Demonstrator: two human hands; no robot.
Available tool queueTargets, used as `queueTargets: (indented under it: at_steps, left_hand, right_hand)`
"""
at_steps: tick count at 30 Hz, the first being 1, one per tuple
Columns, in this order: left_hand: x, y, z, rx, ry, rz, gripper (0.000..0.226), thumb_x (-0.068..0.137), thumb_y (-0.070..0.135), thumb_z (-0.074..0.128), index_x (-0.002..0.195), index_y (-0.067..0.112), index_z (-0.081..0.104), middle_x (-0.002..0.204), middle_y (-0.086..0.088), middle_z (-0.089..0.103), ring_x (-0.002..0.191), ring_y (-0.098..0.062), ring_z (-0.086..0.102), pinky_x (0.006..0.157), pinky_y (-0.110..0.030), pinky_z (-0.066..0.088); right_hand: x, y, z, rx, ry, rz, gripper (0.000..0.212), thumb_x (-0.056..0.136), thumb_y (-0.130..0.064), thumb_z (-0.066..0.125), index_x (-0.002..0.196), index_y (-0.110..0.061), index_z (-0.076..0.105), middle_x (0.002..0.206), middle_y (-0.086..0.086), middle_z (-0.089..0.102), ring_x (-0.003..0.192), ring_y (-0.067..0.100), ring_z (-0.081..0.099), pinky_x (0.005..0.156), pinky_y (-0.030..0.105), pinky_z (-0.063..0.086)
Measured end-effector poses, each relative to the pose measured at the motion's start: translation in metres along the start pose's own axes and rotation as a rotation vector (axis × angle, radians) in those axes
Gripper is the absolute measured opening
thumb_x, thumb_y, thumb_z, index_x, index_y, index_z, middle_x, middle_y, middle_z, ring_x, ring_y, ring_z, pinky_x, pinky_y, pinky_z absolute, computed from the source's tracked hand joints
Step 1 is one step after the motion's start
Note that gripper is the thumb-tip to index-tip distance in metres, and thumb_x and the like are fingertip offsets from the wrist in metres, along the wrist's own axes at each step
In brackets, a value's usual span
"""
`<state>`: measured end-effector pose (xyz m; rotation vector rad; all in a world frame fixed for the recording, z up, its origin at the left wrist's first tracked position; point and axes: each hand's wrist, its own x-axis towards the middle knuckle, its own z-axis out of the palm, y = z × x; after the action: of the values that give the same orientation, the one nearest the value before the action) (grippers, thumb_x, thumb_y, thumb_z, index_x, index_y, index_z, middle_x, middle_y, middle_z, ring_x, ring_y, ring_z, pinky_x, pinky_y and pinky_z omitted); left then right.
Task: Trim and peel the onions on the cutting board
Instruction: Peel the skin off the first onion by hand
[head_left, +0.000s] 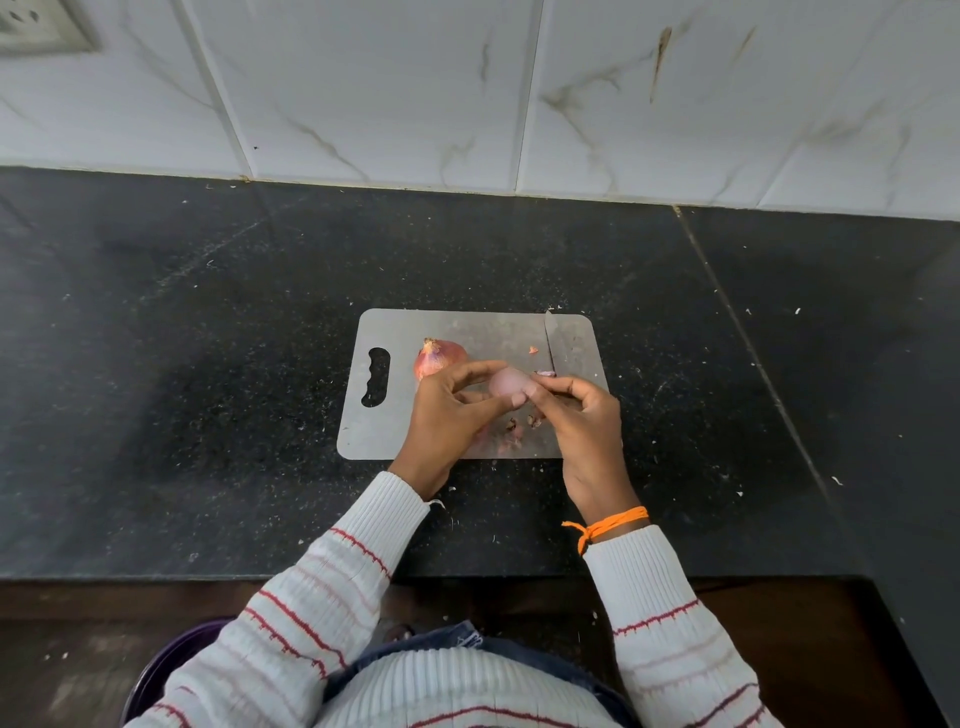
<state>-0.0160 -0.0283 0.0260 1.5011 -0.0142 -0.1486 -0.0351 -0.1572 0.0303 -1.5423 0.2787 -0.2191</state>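
Observation:
A pale pink peeled onion (508, 383) is held just above the steel cutting board (400, 431). My left hand (452, 415) grips it from the left with curled fingers and thumb. My right hand (576, 415) pinches its right end with the fingertips. An unpeeled red onion (436, 356) lies on the board behind my left hand. A knife (550, 345) lies on the board's right side, blade pointing away from me, its handle hidden under my right hand. Bits of onion skin (511, 434) lie on the board under my hands.
The board sits on a black speckled counter (208, 415) against a white tiled wall (623, 104). Small skin flecks are scattered on the counter. A purple bin rim (171, 660) shows below the counter's front edge at lower left.

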Motion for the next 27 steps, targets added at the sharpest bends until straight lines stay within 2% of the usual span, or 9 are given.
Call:
queueTargets:
  at_steps: [3,7,11,15,18,20,23,25,27]
  left_hand:
    - [0.000,0.000,-0.001,-0.020,0.011,-0.002,0.041,0.071,0.005,0.077,0.111,0.004,0.065,0.099,-0.004,0.072,0.082,-0.012,0.069,0.075,-0.022,0.055]
    - [-0.001,0.001,-0.003,-0.039,-0.006,-0.003,0.040,0.072,0.004,0.076,0.111,0.003,0.065,0.100,-0.006,0.072,0.086,-0.014,0.070,0.075,-0.021,0.055]
    - [-0.002,0.003,-0.004,-0.069,-0.044,-0.006,0.041,0.074,0.002,0.074,0.113,0.001,0.063,0.103,-0.009,0.071,0.086,-0.014,0.070,0.077,-0.022,0.055]
    - [-0.002,0.006,-0.006,-0.132,-0.075,-0.024,0.039,0.078,-0.001,0.069,0.116,-0.001,0.060,0.107,-0.011,0.069,0.088,-0.016,0.069,0.079,-0.029,0.058]
    - [-0.001,0.005,-0.005,-0.149,-0.087,-0.033,0.040,0.078,-0.003,0.068,0.117,0.001,0.060,0.106,-0.011,0.069,0.088,-0.016,0.069,0.079,-0.029,0.058]
    - [0.000,0.002,-0.004,-0.123,-0.085,-0.023,0.041,0.076,-0.004,0.069,0.115,0.005,0.061,0.108,-0.011,0.069,0.092,-0.018,0.069,0.083,-0.029,0.056]
    - [0.002,-0.001,-0.003,-0.045,-0.069,0.014,0.042,0.074,-0.002,0.073,0.113,0.012,0.063,0.111,-0.009,0.068,0.100,-0.021,0.066,0.089,-0.030,0.054]
    - [0.004,-0.001,-0.003,-0.003,-0.062,0.033,0.043,0.073,0.000,0.075,0.111,0.016,0.064,0.110,-0.006,0.068,0.100,-0.016,0.065,0.088,-0.027,0.053]
    - [0.004,-0.001,-0.002,0.018,-0.055,0.051,0.043,0.073,0.000,0.075,0.111,0.016,0.065,0.109,-0.005,0.068,0.099,-0.013,0.064,0.087,-0.027,0.053]
  right_hand:
    - [-0.002,0.001,0.007,0.072,0.057,-0.002,0.015,0.084,-0.005,0.066,0.074,-0.016,0.068,0.073,-0.005,0.067,0.067,-0.001,0.062,0.059,0.013,0.048]
    - [0.000,0.003,0.011,0.003,0.023,0.005,0.010,0.092,-0.010,0.057,0.086,-0.007,0.064,0.075,0.002,0.064,0.059,-0.004,0.058,0.049,0.010,0.044]
    - [0.004,0.012,0.008,-0.143,0.075,-0.027,0.007,0.092,-0.015,0.057,0.090,-0.012,0.063,0.081,-0.004,0.063,0.075,0.004,0.059,0.062,0.009,0.047]
    - [0.006,0.019,0.002,-0.226,0.110,-0.060,0.008,0.083,-0.008,0.068,0.083,-0.015,0.064,0.082,-0.001,0.066,0.074,0.006,0.061,0.065,0.014,0.050]
    - [0.006,0.018,0.000,-0.300,0.115,-0.155,0.021,0.079,0.009,0.060,0.074,-0.011,0.065,0.080,0.003,0.064,0.079,0.009,0.061,0.071,0.015,0.049]
    - [0.007,0.015,-0.001,-0.288,0.099,-0.144,0.029,0.078,0.013,0.050,0.062,-0.009,0.061,0.066,0.002,0.058,0.065,0.005,0.054,0.062,0.014,0.044]
    - [0.008,0.011,-0.001,-0.228,0.083,-0.091,0.030,0.084,0.005,0.046,0.055,-0.001,0.049,0.053,0.005,0.041,0.052,0.009,0.035,0.052,0.024,0.031]
    - [0.007,0.007,0.000,-0.194,0.078,-0.087,0.030,0.089,-0.006,0.054,0.059,-0.008,0.053,0.056,0.000,0.047,0.054,0.009,0.042,0.054,0.022,0.036]
    - [0.005,0.001,0.001,-0.152,0.052,-0.084,0.013,0.087,-0.014,0.063,0.075,-0.017,0.062,0.071,-0.007,0.062,0.065,0.001,0.058,0.061,0.013,0.046]
